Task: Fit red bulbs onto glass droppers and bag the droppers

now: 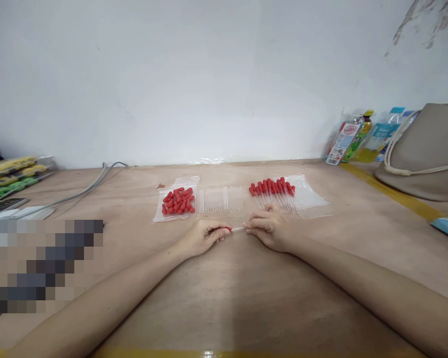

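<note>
My left hand [208, 235] is closed on a red rubber bulb [229, 229] whose tip shows past the fingers. A thin clear glass dropper tube [238, 229] runs from the bulb to my right hand [267, 227], which pinches its other end. Behind my left hand, loose red bulbs [178, 201] lie on a clear plastic bag [160, 215]. Bare glass tubes [219, 200] lie in a row beside them. Past my right hand, several droppers with red bulbs [271, 188] rest side by side on another clear bag [311, 194].
A juice carton [343, 143], drink bottles [383, 134] and a beige bag [425, 154] stand at the back right. A grey cable [85, 191] crosses the left side, near a phone [5, 207] and yellow and green packs [15, 174]. A blurred patch covers the left front.
</note>
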The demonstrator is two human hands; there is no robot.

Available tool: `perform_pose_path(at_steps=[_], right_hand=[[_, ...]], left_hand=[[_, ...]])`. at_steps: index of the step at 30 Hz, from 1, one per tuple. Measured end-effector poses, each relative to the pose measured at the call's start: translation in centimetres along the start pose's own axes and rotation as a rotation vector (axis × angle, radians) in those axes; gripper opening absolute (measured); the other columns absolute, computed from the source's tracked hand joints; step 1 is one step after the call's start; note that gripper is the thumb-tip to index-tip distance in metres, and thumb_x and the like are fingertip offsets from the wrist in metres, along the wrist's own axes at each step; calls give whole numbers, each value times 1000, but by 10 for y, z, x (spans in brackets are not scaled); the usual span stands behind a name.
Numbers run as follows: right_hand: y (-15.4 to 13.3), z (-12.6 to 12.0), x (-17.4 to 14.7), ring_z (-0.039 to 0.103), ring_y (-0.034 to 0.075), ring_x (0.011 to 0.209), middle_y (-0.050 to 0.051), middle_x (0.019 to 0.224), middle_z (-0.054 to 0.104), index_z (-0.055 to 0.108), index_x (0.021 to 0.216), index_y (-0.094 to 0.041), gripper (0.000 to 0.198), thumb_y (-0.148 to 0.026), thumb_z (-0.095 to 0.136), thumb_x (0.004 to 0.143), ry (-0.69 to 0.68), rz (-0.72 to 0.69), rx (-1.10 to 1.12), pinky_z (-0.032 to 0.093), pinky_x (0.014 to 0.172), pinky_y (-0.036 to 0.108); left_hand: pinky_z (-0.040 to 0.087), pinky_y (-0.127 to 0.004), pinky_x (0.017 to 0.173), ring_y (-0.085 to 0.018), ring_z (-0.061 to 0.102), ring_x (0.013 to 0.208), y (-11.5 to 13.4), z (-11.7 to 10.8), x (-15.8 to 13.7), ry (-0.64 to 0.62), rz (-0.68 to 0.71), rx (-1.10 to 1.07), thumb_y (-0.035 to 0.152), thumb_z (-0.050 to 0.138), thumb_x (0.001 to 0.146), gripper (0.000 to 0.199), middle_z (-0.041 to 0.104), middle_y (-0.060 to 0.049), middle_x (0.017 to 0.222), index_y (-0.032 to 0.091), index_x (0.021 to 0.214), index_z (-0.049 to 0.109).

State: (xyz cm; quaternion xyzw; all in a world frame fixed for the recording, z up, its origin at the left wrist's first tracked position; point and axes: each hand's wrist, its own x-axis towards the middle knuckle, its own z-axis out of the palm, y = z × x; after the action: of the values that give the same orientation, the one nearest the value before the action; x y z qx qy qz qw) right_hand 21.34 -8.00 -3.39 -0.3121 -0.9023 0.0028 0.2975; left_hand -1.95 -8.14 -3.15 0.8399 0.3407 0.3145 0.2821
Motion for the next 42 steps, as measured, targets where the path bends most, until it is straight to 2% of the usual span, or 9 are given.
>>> perform_pose_path(at_steps=[7,12,18,23,28,33,36,39,42], right_hand=[[-11,-6,1,52,11,63,2,74,63,65,84,-21,25,-27,41,88,-22,34,-89,28,73,31],[-17,-6,5,47,10,59,1,67,60,61,72,-17,30,-26,38,89,-40,43,-107,26,69,30],[-21,-1,8,45,11,56,1,63,60,57,68,-16,31,-25,36,89,-76,74,-120,25,68,30],[-21,3,11,44,9,52,-1,60,60,53,64,-16,32,-24,35,89,-140,125,-7,25,68,29],[-22,1,17,47,9,53,-2,61,63,57,65,-18,34,-25,35,90,-197,194,97,27,72,30],[-26,-5,20,49,10,55,-1,64,63,58,68,-18,31,-27,37,89,-241,174,43,29,71,30],[-27,-15,20,51,11,57,-1,65,63,59,67,-19,24,-27,45,85,-279,167,12,29,69,30],[-18,-26,21,52,11,56,-2,61,62,62,65,-20,21,-26,48,80,-292,279,43,31,62,27],[3,-32,26,51,12,54,-1,56,59,60,59,-19,26,-32,47,78,-183,505,36,30,55,25]], left_hand=[[44,-19,54,-9,56,53,8,-1,0,20,50,154,25,53,83,16,63,0,60,15,85,66],[44,-21,60,-11,58,65,7,-1,-1,33,99,237,24,54,82,15,67,-2,75,15,85,65],[44,-22,62,-12,58,66,6,-1,0,35,165,304,26,52,83,15,66,-2,74,16,86,64],[45,-23,65,-13,59,70,1,0,-1,29,193,323,27,51,84,17,66,-3,78,16,90,63],[45,-24,66,-13,59,71,-1,1,0,24,202,337,28,51,85,18,66,-3,80,17,93,62],[46,-23,65,-12,59,70,2,0,0,66,198,298,26,52,84,15,66,-3,79,17,90,62],[47,-24,67,-12,59,74,0,-2,-1,94,165,290,24,54,82,20,65,-4,88,17,100,59],[48,-26,69,-14,58,78,-2,-5,-2,123,97,319,25,56,80,34,62,-6,95,18,113,52],[48,-28,69,-16,58,82,-2,-7,-3,91,71,341,24,54,81,31,62,-6,98,19,112,53]])
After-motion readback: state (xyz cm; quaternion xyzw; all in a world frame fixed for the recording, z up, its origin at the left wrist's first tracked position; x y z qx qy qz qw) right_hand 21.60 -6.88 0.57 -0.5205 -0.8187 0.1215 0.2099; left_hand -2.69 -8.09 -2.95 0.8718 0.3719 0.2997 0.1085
